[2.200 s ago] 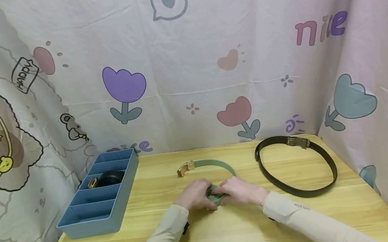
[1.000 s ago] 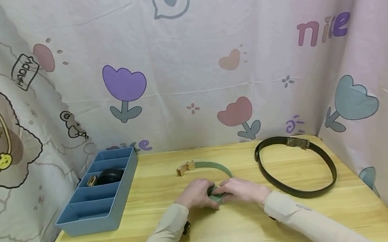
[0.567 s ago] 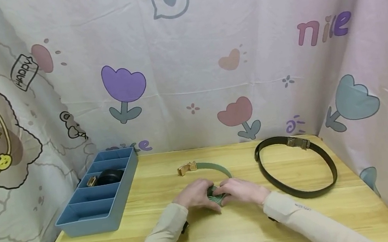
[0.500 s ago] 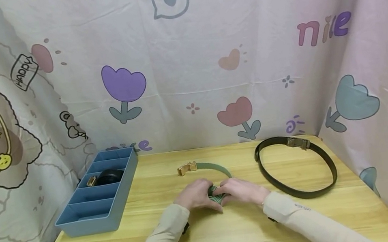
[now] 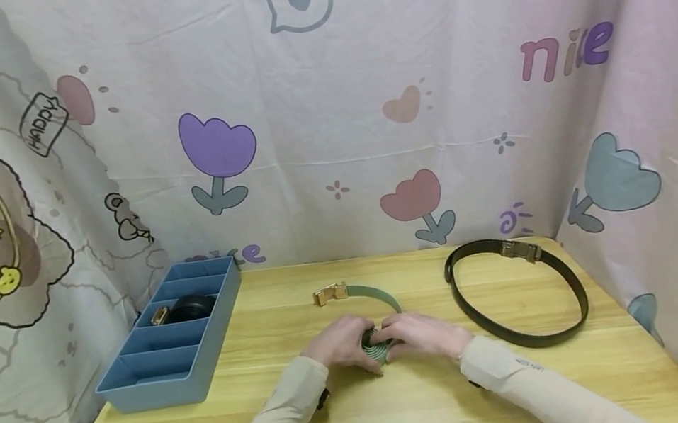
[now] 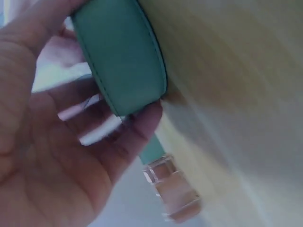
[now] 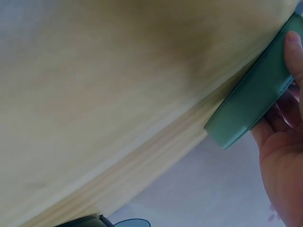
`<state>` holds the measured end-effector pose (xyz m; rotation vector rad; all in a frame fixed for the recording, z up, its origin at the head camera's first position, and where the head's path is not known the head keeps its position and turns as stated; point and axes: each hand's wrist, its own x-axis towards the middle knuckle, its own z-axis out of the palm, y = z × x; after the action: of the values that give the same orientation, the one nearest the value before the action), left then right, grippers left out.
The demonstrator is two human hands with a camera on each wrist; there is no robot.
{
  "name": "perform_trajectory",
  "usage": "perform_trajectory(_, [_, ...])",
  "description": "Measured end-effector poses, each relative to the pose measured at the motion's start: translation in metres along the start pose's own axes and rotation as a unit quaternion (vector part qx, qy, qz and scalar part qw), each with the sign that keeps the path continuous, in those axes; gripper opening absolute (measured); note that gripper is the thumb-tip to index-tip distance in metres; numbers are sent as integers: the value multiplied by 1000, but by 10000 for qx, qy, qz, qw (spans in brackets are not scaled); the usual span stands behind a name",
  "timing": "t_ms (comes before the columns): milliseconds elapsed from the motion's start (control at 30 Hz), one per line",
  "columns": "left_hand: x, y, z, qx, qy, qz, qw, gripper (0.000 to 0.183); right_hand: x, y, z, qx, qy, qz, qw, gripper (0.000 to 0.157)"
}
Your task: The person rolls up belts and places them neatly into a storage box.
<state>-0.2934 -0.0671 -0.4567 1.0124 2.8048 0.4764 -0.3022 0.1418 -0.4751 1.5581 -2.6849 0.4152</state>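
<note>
Pale wood tabletop, green belt coiled between two hands

Patterned cloth [image 5: 307, 65] hangs behind a wooden table [image 5: 373, 421]. With the coil as the middle of the dial and twelve toward the cloth, the green belt [image 5: 378, 353] sits rolled on edge on the tabletop. Its loose strap leaves near one o'clock and arcs back to a gold buckle [image 5: 331, 293] at eleven.

The left hand [image 5: 342, 343] grasps the roll from nine o'clock, thumb and fingers curved around it. From three o'clock, the right hand [image 5: 422, 335] pinches the strap, its thumb flat on the leather in the right wrist view.

Compared with about two seconds ago, the loose arc is shorter and tighter, and the buckle lies slightly farther toward three o'clock. Both hands hold nearly the same spot as then.

Unchanged since then, a blue divided tray [image 5: 217, 360] stands at ten o'clock, a rolled black strap [image 5: 194, 308] in its middle compartment. At two o'clock, a black belt [image 5: 539, 340] lies in an open loop, also as before.
</note>
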Motion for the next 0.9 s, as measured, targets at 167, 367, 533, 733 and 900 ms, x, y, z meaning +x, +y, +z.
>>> perform_trajectory(167, [-3,10,5,592,331,-645,9956,56,3,0,3,-19,109,-278,9996,34])
perform_trajectory(367, [-1,9,5,805,271,-353,9958,42,0,3,1,-39,82,-255,9996,39])
perform_trajectory(533, [1,4,2,489,7,-29,9988,36,-1,3,-2,-210,2,-126,9997,41])
perform_trajectory(733, [1,6,4,442,204,-378,9981,48,2,1,-6,-222,10,-87,9997,37])
perform_trajectory(900, [1,6,8,762,405,-387,9955,51,1,2,-7,-285,-35,-155,9995,38])
